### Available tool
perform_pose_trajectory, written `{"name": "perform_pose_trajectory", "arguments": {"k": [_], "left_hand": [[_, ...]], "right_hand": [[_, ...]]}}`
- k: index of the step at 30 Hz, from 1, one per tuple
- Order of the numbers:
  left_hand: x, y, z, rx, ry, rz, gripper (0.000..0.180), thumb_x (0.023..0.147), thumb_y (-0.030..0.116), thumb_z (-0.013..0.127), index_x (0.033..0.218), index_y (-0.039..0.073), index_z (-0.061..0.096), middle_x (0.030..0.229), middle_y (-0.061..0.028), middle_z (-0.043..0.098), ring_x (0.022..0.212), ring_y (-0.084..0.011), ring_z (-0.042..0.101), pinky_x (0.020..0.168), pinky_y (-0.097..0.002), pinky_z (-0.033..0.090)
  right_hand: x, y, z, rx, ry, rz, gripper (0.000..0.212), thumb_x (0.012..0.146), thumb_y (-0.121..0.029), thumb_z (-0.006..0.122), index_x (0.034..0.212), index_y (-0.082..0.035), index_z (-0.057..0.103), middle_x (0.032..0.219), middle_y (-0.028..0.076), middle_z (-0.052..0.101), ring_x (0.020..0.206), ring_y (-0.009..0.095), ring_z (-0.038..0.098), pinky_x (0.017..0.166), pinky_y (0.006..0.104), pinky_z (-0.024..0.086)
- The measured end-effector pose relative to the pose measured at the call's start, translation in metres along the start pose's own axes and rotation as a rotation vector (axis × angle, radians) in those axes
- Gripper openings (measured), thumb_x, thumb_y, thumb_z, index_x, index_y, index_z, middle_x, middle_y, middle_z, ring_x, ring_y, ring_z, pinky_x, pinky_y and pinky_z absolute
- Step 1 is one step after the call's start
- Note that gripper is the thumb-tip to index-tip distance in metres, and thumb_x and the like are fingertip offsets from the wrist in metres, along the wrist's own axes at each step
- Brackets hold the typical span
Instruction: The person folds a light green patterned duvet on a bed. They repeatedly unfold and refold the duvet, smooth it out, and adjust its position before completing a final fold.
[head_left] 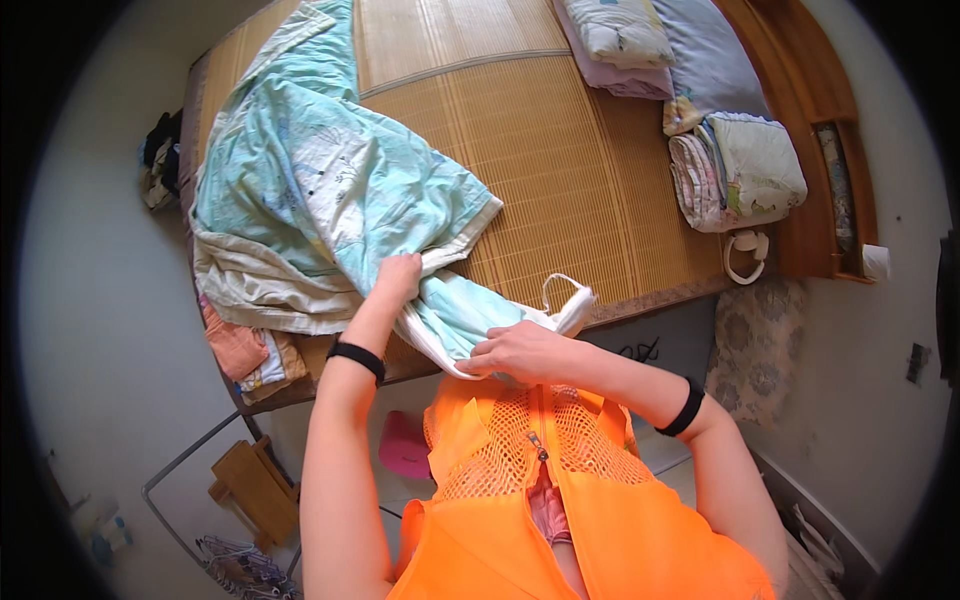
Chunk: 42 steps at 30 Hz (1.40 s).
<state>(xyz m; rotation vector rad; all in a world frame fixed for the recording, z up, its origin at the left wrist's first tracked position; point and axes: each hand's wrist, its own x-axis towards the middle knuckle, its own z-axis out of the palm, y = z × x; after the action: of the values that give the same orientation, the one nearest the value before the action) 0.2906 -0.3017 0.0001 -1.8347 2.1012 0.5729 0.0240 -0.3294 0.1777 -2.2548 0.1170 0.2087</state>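
A light turquoise quilt (300,175) with a white patterned patch and a pale border lies rumpled over the left side of the bed. My left hand (400,277) is closed on a fold of it near the bed's front edge. Lower and to the right, my right hand (520,352) grips the white-edged part of the quilt that hangs toward my body. The fingertips of both hands are partly hidden in the cloth. Just beyond my right hand, a white end with a thin loop (570,305) sticks out by the bed edge.
A bamboo mat (540,150) covers the bed. Folded bedding (740,170) and a grey-blue pillow (705,50) lie by the wooden headboard (800,90). Orange folded cloth (235,345) sits at the near left corner. A wooden stool (255,490) and hangers (240,570) stand lower left.
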Motion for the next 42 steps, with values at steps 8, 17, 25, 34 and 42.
{"name": "perform_pose_trajectory", "arguments": {"k": [8,17,25,34,42], "left_hand": [[0.105,-0.009,-0.012,-0.529,-0.257,-0.313,0.028,0.072,0.018,0.064,0.092,0.0,0.071,0.091,-0.0186,0.07,0.088,-0.0321,0.068,0.076,-0.0415,0.052],[0.29,0.067,-0.246,-2.093,0.733,0.291,0.031,0.095,0.016,0.059,0.123,0.004,0.057,0.106,-0.0057,0.064,0.092,-0.0161,0.063,0.077,-0.0303,0.054],[0.37,0.154,-0.171,-1.58,0.486,0.002,0.072,0.092,0.013,0.055,0.152,0.008,0.016,0.152,-0.0173,0.031,0.141,-0.0291,0.031,0.113,-0.0387,0.028],[0.135,0.137,0.036,-0.586,0.356,-0.091,0.058,0.076,0.004,0.068,0.131,0.009,0.051,0.136,-0.0147,0.046,0.128,-0.0345,0.042,0.105,-0.0435,0.036],[0.122,0.113,0.098,-0.196,-0.005,-0.128,0.091,0.07,0.018,0.078,0.148,0.019,0.03,0.154,-0.0133,0.025,0.137,-0.0373,0.029,0.112,-0.0585,0.022]], "right_hand": [[-0.083,0.023,0.005,1.005,0.1,0.529,0.063,0.076,0.005,0.057,0.135,-0.016,0.052,0.117,0.012,0.06,0.099,0.027,0.061,0.083,0.0324,0.051],[-0.174,0.13,-0.019,0.949,0.77,0.7,0.028,0.077,-0.01,0.058,0.102,0.0,0.061,0.082,0.0,0.06,0.078,0.006,0.053,0.068,0.0242,0.046],[-0.194,0.364,-0.027,1.108,1.274,0.797,0.031,0.087,-0.006,0.061,0.116,0.002,0.056,0.098,0.005,0.066,0.086,0.01,0.061,0.075,0.024,0.05],[-0.194,0.448,0.049,0.531,0.993,1.201,0.074,0.074,-0.039,0.08,0.127,0.003,0.049,0.125,0.019,0.05,0.116,0.031,0.051,0.098,0.0397,0.042],[-0.173,0.427,0.05,0.367,0.814,1.191,0.058,0.071,-0.037,0.076,0.114,-0.001,0.059,0.106,0.022,0.066,0.099,0.037,0.063,0.085,0.0446,0.05]]}}
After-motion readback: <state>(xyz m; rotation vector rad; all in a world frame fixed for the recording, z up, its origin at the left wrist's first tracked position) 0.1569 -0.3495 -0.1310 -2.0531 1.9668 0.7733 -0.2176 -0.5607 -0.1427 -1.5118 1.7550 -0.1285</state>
